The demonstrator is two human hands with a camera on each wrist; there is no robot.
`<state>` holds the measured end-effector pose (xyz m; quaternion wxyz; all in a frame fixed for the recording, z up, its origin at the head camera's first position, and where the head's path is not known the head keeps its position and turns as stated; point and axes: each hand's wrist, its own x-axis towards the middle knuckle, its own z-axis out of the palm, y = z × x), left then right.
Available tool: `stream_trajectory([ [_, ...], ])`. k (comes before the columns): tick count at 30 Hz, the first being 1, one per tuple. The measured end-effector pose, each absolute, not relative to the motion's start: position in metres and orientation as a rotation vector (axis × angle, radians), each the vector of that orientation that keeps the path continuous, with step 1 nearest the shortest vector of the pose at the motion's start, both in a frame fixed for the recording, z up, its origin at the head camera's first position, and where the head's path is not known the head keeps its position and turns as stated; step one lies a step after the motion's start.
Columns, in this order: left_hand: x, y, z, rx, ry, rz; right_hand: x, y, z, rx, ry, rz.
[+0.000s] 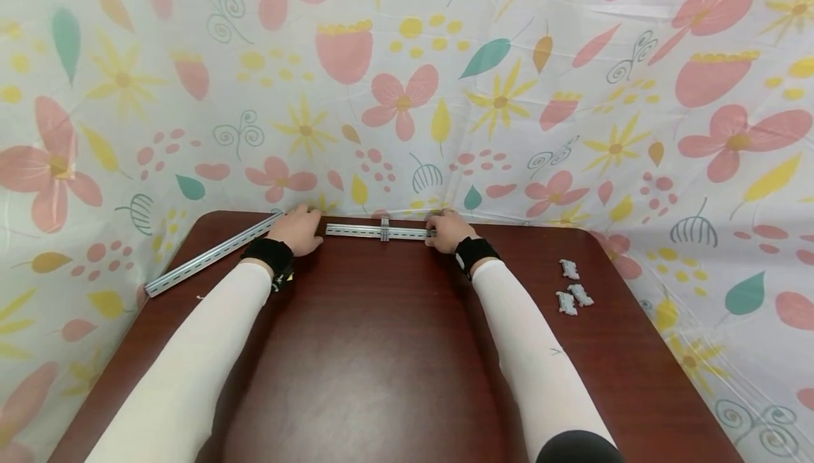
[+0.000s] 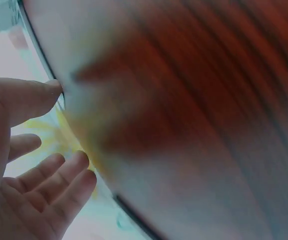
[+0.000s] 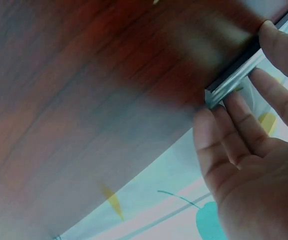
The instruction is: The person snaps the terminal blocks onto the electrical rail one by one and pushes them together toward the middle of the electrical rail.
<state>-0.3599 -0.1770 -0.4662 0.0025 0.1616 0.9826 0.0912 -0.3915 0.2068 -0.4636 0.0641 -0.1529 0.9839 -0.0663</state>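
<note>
A short slotted metal DIN rail (image 1: 350, 230) lies along the back of the table. Grey terminal blocks (image 1: 384, 230) sit across its middle, upright side by side. My right hand (image 1: 450, 230) grips the rail's right end; in the right wrist view the thumb (image 3: 278, 50) is in front and the fingers (image 3: 241, 120) curl behind the rail end (image 3: 228, 87). Just past the rail's left end is my left hand (image 1: 297, 230), its fingers loosely bent with nothing held. In the left wrist view its thumb (image 2: 39, 97) appears beside that rail end; contact is unclear.
A longer slotted rail (image 1: 213, 254) lies slanted along the table's left side, its far end near my left hand. Several loose grey terminal blocks (image 1: 569, 302) lie on the right of the brown table (image 1: 356, 350). A flower-printed curtain (image 1: 407, 159) hangs directly behind the back edge.
</note>
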Motion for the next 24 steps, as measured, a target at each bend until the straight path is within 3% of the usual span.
stream_trajectory([
  [13,-0.337,-0.284,-0.46,0.292,3.088,0.385,-0.382,0.191,-0.451,-0.714,3.087,-0.416],
  [24,-0.304,-0.324,-0.457,0.191,3.034,0.46,-0.364,0.128,-0.447,-0.864,3.054,-0.514],
])
